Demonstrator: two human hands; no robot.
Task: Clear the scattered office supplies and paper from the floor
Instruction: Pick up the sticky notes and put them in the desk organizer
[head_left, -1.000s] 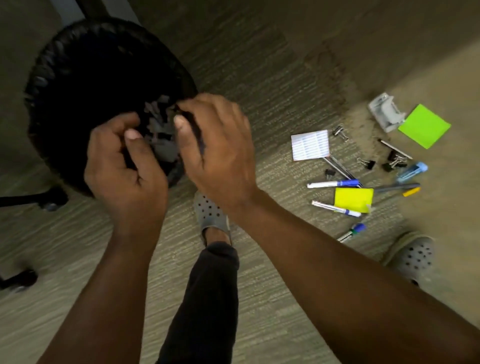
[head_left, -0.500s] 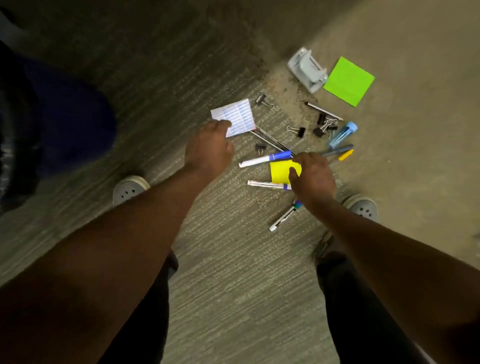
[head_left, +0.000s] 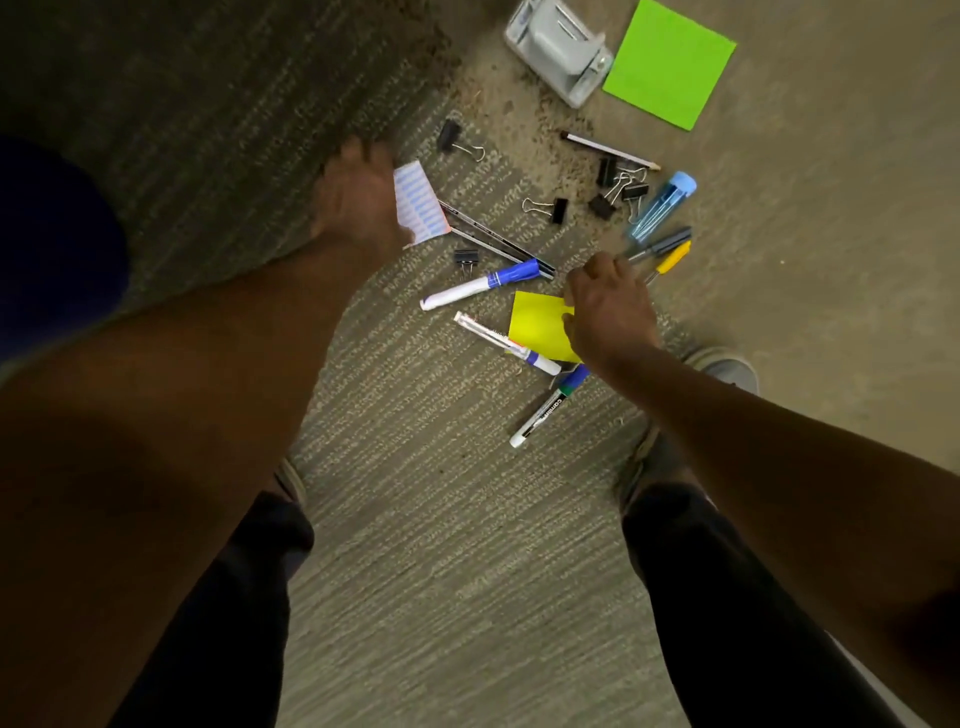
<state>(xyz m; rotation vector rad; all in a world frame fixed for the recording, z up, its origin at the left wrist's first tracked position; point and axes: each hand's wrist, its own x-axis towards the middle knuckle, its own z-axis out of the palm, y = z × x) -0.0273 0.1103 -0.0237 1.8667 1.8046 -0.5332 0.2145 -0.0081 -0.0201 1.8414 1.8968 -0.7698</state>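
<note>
Ribbed grey-green carpet (head_left: 441, 519) meeting a plain tan floor (head_left: 831, 260) to the right. Left hand (head_left: 358, 202): fingers over the near edge of a blue-lined white paper (head_left: 418, 208); whether they grip it cannot be told. Beyond its fingertips, a binder clip (head_left: 449, 136). Between the hands: pencils (head_left: 493, 241), blue-capped marker (head_left: 480, 284), pen (head_left: 506, 343). Right hand (head_left: 608, 312): fingers curled, covering part of a yellow sticky note (head_left: 537, 325), tips at a grey pen (head_left: 660, 245); grasp unclear. Far beyond: hole punch (head_left: 558, 49), green sticky note (head_left: 670, 62).
</note>
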